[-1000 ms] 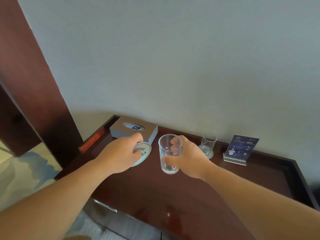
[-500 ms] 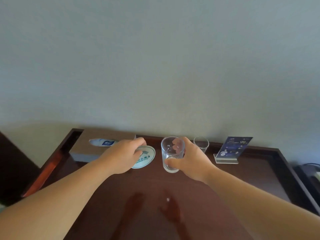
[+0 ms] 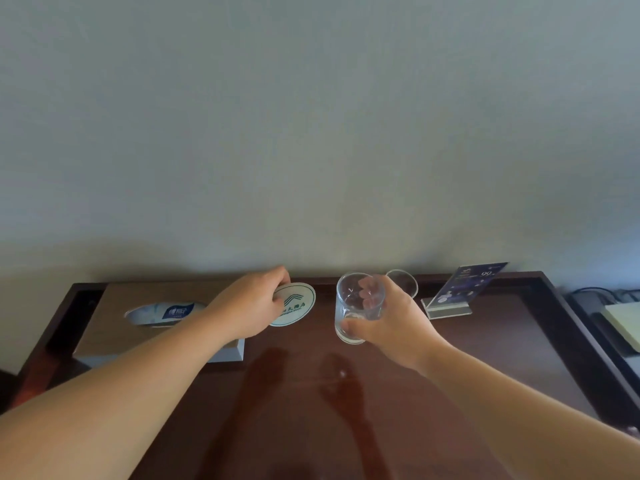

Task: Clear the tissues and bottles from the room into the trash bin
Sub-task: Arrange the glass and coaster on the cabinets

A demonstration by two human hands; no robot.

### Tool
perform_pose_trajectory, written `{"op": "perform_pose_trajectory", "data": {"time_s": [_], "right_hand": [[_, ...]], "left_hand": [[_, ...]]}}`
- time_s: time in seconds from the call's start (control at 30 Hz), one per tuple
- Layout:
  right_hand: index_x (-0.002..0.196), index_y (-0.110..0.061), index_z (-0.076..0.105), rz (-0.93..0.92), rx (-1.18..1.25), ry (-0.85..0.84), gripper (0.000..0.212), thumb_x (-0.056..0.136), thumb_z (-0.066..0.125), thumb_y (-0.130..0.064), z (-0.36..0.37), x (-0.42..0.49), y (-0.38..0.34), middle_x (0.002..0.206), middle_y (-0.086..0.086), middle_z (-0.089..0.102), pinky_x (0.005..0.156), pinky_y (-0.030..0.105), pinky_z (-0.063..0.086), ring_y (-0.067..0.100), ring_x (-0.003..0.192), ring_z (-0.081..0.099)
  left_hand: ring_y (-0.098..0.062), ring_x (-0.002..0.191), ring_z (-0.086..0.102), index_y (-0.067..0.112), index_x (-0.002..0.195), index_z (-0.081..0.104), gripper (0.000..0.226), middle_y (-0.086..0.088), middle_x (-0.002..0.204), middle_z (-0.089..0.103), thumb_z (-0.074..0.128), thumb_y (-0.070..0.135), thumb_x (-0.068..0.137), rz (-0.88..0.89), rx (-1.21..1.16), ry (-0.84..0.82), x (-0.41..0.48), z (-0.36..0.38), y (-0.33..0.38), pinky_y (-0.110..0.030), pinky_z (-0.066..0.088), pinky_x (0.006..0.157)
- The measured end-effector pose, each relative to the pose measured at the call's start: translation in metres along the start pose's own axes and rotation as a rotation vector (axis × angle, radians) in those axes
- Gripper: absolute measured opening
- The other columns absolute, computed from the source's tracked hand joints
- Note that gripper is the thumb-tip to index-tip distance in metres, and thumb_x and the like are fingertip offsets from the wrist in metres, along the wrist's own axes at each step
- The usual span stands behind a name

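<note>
Left hand (image 3: 249, 306) pinches a round coaster (image 3: 296, 306); right hand (image 3: 391, 320) grips a glass (image 3: 356, 306). Both have edged back toward the wall over the desk (image 3: 485, 358), seemingly tidying. The tissue box (image 3: 114, 317) sits untouched at left, with no bottle or bin visible.

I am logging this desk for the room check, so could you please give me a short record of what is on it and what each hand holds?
surface: dark wooden table with a raised rim
left hand: pinches the left edge of the round printed coaster
right hand: grips a clear glass, upright
behind right hand: second glass, partly hidden
left side: tissue box, oval opening on top
right side: card stand holding a blue card
bottles, trash bin: none in view
</note>
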State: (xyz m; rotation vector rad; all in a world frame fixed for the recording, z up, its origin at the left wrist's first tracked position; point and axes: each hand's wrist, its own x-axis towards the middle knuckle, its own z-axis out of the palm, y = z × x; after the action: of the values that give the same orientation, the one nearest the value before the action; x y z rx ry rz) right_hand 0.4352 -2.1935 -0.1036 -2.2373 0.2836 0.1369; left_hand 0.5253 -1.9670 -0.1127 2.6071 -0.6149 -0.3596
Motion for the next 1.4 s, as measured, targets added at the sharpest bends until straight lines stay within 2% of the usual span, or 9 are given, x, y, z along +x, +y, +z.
{"op": "perform_pose_trajectory", "data": {"time_s": [0.2, 0.37, 0.5, 0.63, 0.8, 0.9, 1.0, 1.2, 1.4], "right_hand": [[0.127, -0.036, 0.045, 0.028, 0.047, -0.046, 0.072, 0.066, 0.083, -0.04, 0.009, 0.011, 0.021, 0.114, -0.022, 0.054, 0.09, 0.023, 0.046, -0.001, 0.105, 0.057], [0.122, -0.039, 0.046, 0.034, 0.093, -0.063, 0.069, 0.064, 0.083, -0.04, 0.015, 0.013, 0.033, 0.113, -0.022, 0.058, 0.091, 0.022, 0.048, -0.005, 0.105, 0.058], [0.121, -0.039, 0.045, 0.03, 0.073, -0.069, 0.066, 0.066, 0.082, -0.039, 0.014, 0.008, 0.036, 0.112, -0.023, 0.058, 0.073, 0.011, 0.047, -0.003, 0.093, 0.063], [0.12, -0.039, 0.047, 0.028, 0.058, -0.075, 0.065, 0.065, 0.082, -0.04, 0.014, 0.006, 0.041, 0.108, -0.022, 0.06, 0.072, 0.012, 0.048, -0.001, 0.083, 0.066], [0.12, -0.041, 0.048, 0.045, 0.077, -0.087, 0.069, 0.061, 0.081, -0.044, 0.019, 0.006, 0.051, 0.113, -0.022, 0.061, 0.082, 0.018, 0.047, -0.004, 0.092, 0.062], [0.121, -0.043, 0.047, 0.051, 0.072, -0.099, 0.07, 0.061, 0.082, -0.043, 0.021, 0.007, 0.053, 0.115, -0.022, 0.061, 0.083, 0.018, 0.047, -0.004, 0.09, 0.061], [0.12, -0.043, 0.047, 0.049, 0.068, -0.101, 0.069, 0.059, 0.08, -0.046, 0.024, 0.009, 0.054, 0.114, -0.021, 0.062, 0.085, 0.022, 0.05, -0.002, 0.091, 0.062], [0.105, -0.047, 0.047, 0.04, 0.062, -0.093, 0.055, 0.063, 0.082, -0.041, 0.025, 0.014, 0.048, 0.103, -0.02, 0.064, 0.075, 0.016, 0.044, -0.005, 0.08, 0.061], [0.114, -0.042, 0.046, 0.018, 0.032, -0.098, 0.059, 0.066, 0.081, -0.039, 0.026, 0.02, 0.047, 0.102, -0.019, 0.062, 0.07, 0.014, 0.041, -0.007, 0.074, 0.057]], "left_hand": [[-0.013, 0.071, 0.058, 0.025, 0.097, 0.046, 0.009, 0.005, 0.089, 0.063, 0.048, 0.017, 0.093, -0.067, -0.053, -0.035, 0.02, 0.037, -0.009, -0.03, 0.042, 0.056], [-0.018, 0.077, 0.057, 0.029, 0.094, 0.045, 0.014, 0.005, 0.086, 0.061, 0.046, 0.015, 0.092, -0.121, -0.118, -0.035, 0.032, 0.059, -0.015, -0.035, 0.046, 0.066], [-0.015, 0.076, 0.058, 0.032, 0.091, 0.047, 0.017, 0.007, 0.081, 0.059, 0.046, 0.015, 0.092, -0.155, -0.18, -0.033, 0.04, 0.072, -0.017, -0.035, 0.048, 0.068], [-0.017, 0.078, 0.058, 0.032, 0.09, 0.048, 0.019, 0.007, 0.081, 0.058, 0.044, 0.013, 0.091, -0.218, -0.239, -0.004, 0.05, 0.084, -0.016, -0.038, 0.049, 0.07], [-0.019, 0.088, 0.058, 0.029, 0.108, 0.048, 0.023, 0.0, 0.1, 0.061, 0.043, 0.013, 0.092, -0.269, -0.224, 0.048, 0.055, 0.1, -0.014, -0.032, 0.043, 0.065], [-0.02, 0.105, 0.054, 0.025, 0.126, 0.045, 0.036, -0.001, 0.119, 0.052, 0.051, 0.018, 0.091, -0.242, -0.13, 0.085, 0.052, 0.106, -0.015, -0.032, 0.045, 0.078], [-0.021, 0.113, 0.047, 0.025, 0.128, 0.042, 0.044, 0.0, 0.122, 0.045, 0.057, 0.028, 0.087, -0.186, 0.006, 0.093, 0.043, 0.112, -0.017, -0.035, 0.048, 0.083], [-0.022, 0.123, 0.039, 0.028, 0.138, 0.032, 0.078, 0.002, 0.134, 0.04, 0.063, 0.06, 0.074, -0.129, 0.234, 0.033, 0.035, 0.13, -0.02, -0.036, 0.037, 0.096], [-0.021, 0.121, 0.041, 0.026, 0.129, 0.039, 0.061, 0.005, 0.134, 0.044, 0.064, 0.05, 0.078, -0.104, 0.205, 0.078, 0.042, 0.135, -0.015, -0.035, 0.035, 0.094]]}}
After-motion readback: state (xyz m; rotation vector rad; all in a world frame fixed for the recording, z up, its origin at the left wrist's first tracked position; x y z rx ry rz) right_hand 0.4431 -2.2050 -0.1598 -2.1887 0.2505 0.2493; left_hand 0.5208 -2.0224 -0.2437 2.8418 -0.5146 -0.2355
